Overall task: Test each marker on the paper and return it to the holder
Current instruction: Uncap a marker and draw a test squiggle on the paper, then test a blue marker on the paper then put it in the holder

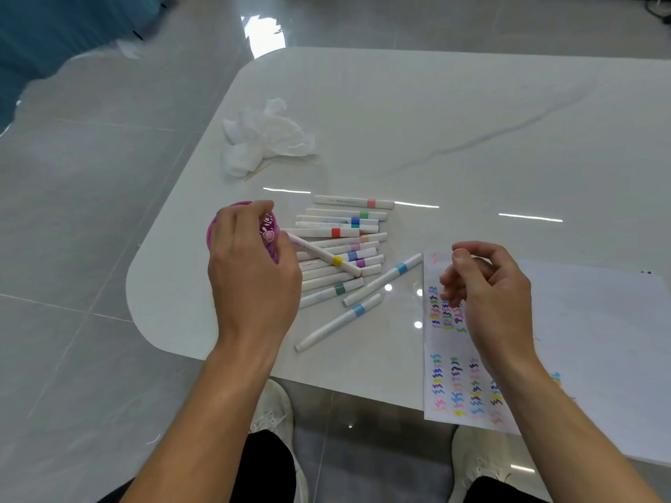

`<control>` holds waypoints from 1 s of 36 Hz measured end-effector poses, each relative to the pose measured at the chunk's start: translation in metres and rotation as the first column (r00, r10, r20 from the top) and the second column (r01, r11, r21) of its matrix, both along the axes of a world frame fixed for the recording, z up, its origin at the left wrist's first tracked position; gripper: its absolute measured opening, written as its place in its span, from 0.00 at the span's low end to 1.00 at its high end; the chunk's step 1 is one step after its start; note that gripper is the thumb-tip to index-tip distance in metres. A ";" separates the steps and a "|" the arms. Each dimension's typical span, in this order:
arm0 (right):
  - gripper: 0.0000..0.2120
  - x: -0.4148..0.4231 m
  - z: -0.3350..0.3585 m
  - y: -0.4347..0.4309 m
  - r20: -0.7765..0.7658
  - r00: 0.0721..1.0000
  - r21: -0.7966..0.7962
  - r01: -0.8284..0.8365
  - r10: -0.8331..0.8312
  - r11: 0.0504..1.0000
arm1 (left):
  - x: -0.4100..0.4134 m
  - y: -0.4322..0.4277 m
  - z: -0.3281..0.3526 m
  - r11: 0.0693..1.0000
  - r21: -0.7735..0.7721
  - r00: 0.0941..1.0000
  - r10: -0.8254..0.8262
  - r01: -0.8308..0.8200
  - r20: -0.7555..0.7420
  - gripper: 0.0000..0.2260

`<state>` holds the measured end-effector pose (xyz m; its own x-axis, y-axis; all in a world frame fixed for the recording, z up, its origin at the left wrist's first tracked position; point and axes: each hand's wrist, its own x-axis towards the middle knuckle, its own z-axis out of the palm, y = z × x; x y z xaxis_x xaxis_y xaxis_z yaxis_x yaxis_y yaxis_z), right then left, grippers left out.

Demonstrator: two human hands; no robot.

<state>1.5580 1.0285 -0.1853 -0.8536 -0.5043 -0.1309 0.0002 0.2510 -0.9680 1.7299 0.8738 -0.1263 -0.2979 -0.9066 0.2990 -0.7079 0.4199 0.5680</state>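
A pink patterned holder (270, 230) sits near the table's left edge, mostly hidden under my left hand (250, 270), whose fingers curl around it. Several white markers (337, 232) with coloured bands lie in a loose pile just right of the holder. A yellow-banded marker (337, 262) lies slantwise across the pile, its far end close to the holder. Two light-blue-banded markers (401, 268) lie apart, nearer the paper (446, 361), which carries rows of coloured squiggles. My right hand (493, 288) hovers over the paper's upper part with loosely curled fingers and nothing in it.
The white marble table (435, 121) has a rounded corner at the left. Crumpled white tissue (261, 136) and a thin wooden stick (257, 171) lie behind the markers. A larger white sheet (599, 339) lies under the test paper at the right. My shoes show below the table's front edge.
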 end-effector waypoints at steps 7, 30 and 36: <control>0.05 -0.001 -0.002 -0.001 -0.015 1.000 0.032 -0.008 0.008 0.999 | -0.003 0.008 0.005 0.985 -0.147 0.992 -0.106 0.096 -0.065 0.18; 0.04 -0.010 0.004 0.010 0.030 0.999 -0.027 0.018 -0.017 0.999 | -0.034 0.051 -0.028 0.918 0.318 0.827 -0.362 0.237 0.430 0.08; 0.05 -0.010 0.003 0.013 0.032 0.999 -0.017 0.016 -0.016 1.000 | -0.039 0.056 -0.029 0.921 0.325 0.817 -0.353 0.216 0.456 0.10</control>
<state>1.5476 1.0412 -0.1826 -0.8570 -0.4932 -0.1497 0.0351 0.2339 -0.9716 1.6914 0.9298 -0.1551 -0.5992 -0.7795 -0.1826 -0.7911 0.5416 0.2841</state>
